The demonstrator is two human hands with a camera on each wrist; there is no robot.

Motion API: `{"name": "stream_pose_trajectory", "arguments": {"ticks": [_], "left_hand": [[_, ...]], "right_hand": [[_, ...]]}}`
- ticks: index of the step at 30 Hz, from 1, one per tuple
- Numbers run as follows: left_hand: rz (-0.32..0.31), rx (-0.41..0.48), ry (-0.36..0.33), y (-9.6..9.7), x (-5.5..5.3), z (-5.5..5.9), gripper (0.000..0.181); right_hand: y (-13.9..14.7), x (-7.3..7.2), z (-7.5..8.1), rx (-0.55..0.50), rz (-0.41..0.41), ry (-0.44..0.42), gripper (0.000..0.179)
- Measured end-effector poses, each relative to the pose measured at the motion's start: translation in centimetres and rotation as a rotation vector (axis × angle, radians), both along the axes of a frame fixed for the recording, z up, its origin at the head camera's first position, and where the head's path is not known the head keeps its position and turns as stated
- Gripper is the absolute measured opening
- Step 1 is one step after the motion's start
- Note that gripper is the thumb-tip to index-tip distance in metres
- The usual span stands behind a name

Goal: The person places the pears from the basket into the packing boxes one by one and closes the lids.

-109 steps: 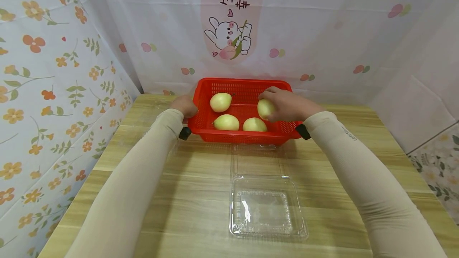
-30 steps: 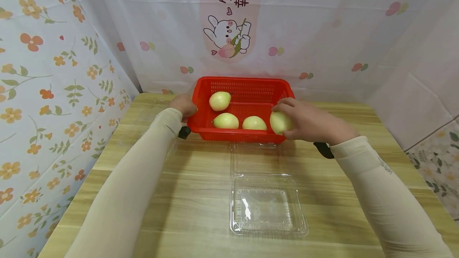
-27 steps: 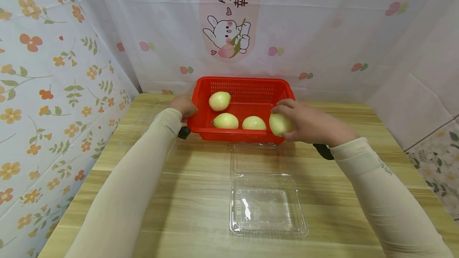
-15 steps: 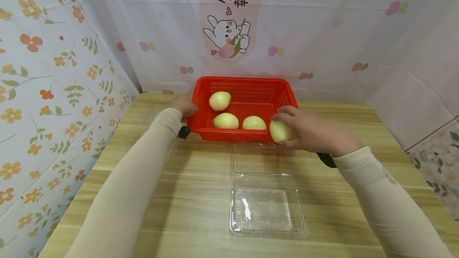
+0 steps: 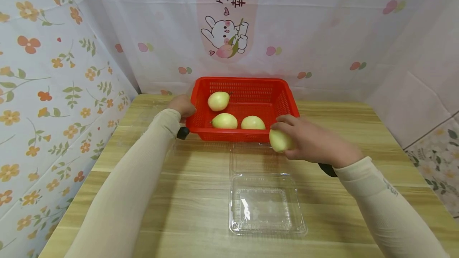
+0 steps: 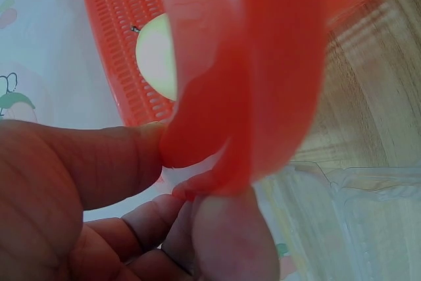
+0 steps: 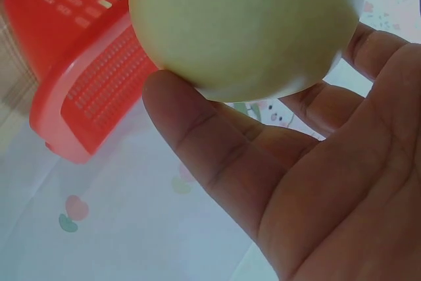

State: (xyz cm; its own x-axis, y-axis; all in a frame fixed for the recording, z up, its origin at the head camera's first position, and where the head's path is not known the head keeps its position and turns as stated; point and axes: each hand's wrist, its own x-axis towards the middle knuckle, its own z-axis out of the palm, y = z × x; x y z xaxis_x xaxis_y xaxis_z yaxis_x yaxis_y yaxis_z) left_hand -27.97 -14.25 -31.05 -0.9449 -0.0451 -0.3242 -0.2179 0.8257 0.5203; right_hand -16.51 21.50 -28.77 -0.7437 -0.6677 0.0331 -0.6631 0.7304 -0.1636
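- One pale yellow-green fruit point(image 5: 280, 141) is gripped now by the right hand point(image 5: 315, 140), pinched between thumb and curved fingers, and is seen across the front right corner of the red basket point(image 5: 247, 108); whether the rim is touched by it cannot be told.
- Over at the basket's left end, the rim is pinched by the left hand point(image 5: 182, 105), caught between thumb and fingers.
- Three more are cradled inside: a back fruit point(image 5: 218, 101) is set towards the left, and by the front wall a front left fruit point(image 5: 224, 121) and a front right fruit point(image 5: 253, 122) are lined up.
- Nearer the person, a clear plastic box point(image 5: 263, 206) is laid open on the wooden table point(image 5: 186, 210), its lid point(image 5: 259, 160) folded out flat towards the basket.
- Both arms are covered by pale sleeves point(image 5: 391, 206).
- Behind it all, a white cloth point(image 5: 322, 43) is hung, decorated with a rabbit point(image 5: 219, 31); at the left, a flowered cloth point(image 5: 53, 110) is seen.
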Motion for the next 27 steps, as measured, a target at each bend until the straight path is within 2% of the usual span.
{"name": "stream_pose_trajectory", "arguments": {"ticks": [8, 15, 27], "left_hand": [[0.018, 0.015, -0.002, -0.1, 0.1, -0.2, 0.026], [-0.011, -0.011, 0.007, -0.1, 0.0, -0.2, 0.024], [-0.012, -0.007, -0.007, -0.1, 0.1, 0.0, 0.023]], "right_hand": [[0.2, 1.0, -0.5, -0.007, 0.018, 0.025, 0.057], [0.6, 2.1, -1.0, -0.023, -0.003, -0.015, 0.057], [0.7, 3.6, -1.8, -0.009, 0.033, 0.022, 0.058]]}}
